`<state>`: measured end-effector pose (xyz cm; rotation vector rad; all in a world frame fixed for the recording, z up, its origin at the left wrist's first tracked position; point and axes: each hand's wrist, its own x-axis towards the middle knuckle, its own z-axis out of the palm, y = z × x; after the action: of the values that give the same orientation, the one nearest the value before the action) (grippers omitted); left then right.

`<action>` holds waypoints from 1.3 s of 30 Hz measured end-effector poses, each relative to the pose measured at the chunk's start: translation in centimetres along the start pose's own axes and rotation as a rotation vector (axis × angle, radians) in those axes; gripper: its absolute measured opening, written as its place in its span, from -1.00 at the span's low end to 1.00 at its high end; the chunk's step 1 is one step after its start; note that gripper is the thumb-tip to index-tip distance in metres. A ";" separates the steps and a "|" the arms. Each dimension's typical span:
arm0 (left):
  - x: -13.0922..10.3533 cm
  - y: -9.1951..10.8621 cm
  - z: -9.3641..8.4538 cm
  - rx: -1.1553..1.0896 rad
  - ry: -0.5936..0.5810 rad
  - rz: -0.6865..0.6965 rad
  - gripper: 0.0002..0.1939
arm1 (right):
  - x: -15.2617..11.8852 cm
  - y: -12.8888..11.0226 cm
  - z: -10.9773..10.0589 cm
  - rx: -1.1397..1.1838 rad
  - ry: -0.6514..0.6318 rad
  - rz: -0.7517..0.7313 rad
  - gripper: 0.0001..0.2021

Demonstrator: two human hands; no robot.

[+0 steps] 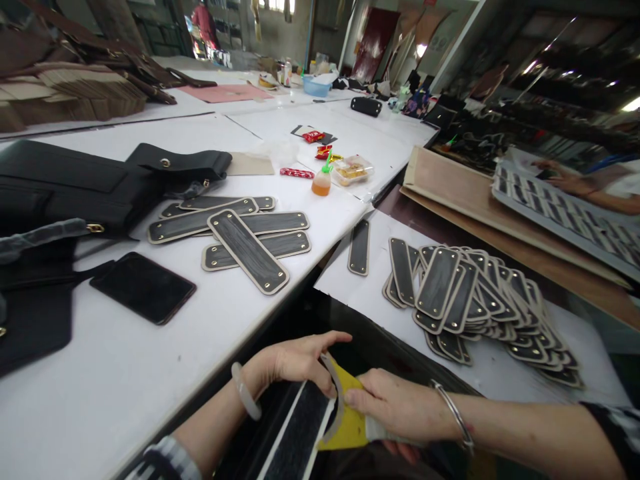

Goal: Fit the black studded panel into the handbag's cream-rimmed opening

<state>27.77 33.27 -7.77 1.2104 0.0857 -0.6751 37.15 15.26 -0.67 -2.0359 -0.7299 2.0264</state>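
The right hand's grip (387, 403) is closed on a yellow piece (354, 429) at the end of a dark strip (297, 433), where the left hand (300, 360) bends its fingers; whether those clasp anything, I can't tell. That strip looks partway worked, while studded panels lie on the desk (150, 380) and in a heap (465, 293) to the right, finished or not unclear.

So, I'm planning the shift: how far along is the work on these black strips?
The heap of strips and the smaller group look edged and studded, so those steps seem done. In progress: the right hand grips a yellow piece against a pale-edged black piece, beside the left hand. Left, probably: that black piece; whether either pile needs more work, I can't tell.
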 end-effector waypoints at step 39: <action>-3.1 3.0 3.4 0.481 0.462 -0.064 -0.68 | 2.8 0.1 7.7 0.511 0.075 0.016 -0.49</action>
<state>25.86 32.23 -2.72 1.8207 0.3650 -0.4701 29.56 14.82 -3.61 -1.8022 -0.1526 1.8821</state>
